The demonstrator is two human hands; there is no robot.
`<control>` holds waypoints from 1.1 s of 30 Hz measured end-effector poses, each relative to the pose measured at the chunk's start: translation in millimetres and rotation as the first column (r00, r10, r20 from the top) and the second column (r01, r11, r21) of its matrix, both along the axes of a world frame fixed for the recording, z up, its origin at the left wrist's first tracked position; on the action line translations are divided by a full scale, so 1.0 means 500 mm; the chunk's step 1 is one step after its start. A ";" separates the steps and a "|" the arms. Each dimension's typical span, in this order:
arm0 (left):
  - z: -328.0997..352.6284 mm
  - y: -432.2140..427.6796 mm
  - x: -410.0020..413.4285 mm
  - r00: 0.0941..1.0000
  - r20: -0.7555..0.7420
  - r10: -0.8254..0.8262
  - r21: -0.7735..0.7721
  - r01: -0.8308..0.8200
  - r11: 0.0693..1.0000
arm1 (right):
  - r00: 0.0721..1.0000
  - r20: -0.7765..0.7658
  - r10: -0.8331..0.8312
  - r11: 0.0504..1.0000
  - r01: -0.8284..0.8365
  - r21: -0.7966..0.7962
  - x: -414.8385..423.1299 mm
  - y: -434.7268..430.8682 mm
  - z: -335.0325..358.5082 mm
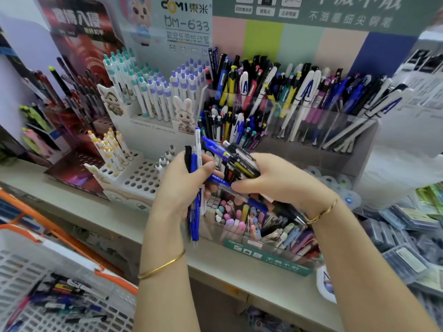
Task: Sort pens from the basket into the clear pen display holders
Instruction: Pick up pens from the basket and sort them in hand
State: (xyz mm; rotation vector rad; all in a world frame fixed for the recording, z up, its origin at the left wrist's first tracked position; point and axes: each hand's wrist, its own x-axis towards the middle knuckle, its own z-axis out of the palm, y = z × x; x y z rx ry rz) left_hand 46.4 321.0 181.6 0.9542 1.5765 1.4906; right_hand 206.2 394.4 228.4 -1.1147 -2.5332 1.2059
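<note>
Blue pens (194, 209) are gripped in the left hand (177, 188), mixed pens (242, 161) in the right hand (278, 178), near the clear holder (335, 161). 1 kind should be gathered first.

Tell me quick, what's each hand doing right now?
Left hand: grips an upright bunch of pens.
Right hand: holds a bundle of mixed pens.

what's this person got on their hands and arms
Both forearms are bare: no sleeves in view and no gloves. The left hand has a plain, thin gold bangle round its wrist. The right hand has a finer, twisted gold bracelet at its wrist. No watch shows.
</note>
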 end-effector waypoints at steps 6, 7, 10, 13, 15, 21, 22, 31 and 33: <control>-0.005 0.001 0.007 0.975 0.219 0.029 0.010 -0.032 0.999 | 0.993 -0.110 0.031 0.968 -0.057 -0.245 0.008 0.000 -0.026; -0.001 -0.001 0.007 0.958 0.286 0.020 0.004 -0.022 1.000 | 0.986 -0.165 -0.009 0.956 -0.040 -0.289 0.011 0.001 -0.026; 0.006 -0.004 0.007 0.929 0.366 -0.053 -0.066 0.083 0.994 | 0.924 -0.316 -0.215 0.905 0.067 -0.420 0.010 0.003 -0.022; 0.006 -0.008 0.014 0.903 0.395 -0.167 -0.100 0.223 0.970 | 0.854 -0.406 -0.326 0.915 0.176 -0.364 -0.013 0.007 -0.024; 0.004 -0.009 0.018 0.900 0.361 -0.246 -0.113 0.304 0.946 | 0.821 -0.442 -0.361 0.920 0.237 -0.312 -0.028 0.011 -0.031; 0.001 -0.015 0.017 0.850 0.374 -0.370 -0.081 0.428 0.900 | 0.760 -0.504 -0.410 0.906 0.279 -0.318 -0.047 0.008 -0.046; 0.000 -0.015 0.017 0.845 0.395 -0.359 -0.072 0.418 0.905 | 0.729 -0.527 -0.437 0.895 0.297 -0.332 -0.047 0.006 -0.046; -0.016 -0.012 -0.022 0.819 0.572 -0.046 -0.008 0.062 0.998 | 0.509 -0.743 -0.435 0.845 0.516 -0.140 -0.030 -0.008 -0.040; -0.019 -0.006 -0.026 0.890 0.455 0.005 -0.026 0.008 1.000 | 0.691 -0.603 -0.399 0.834 0.547 0.076 -0.024 -0.009 -0.036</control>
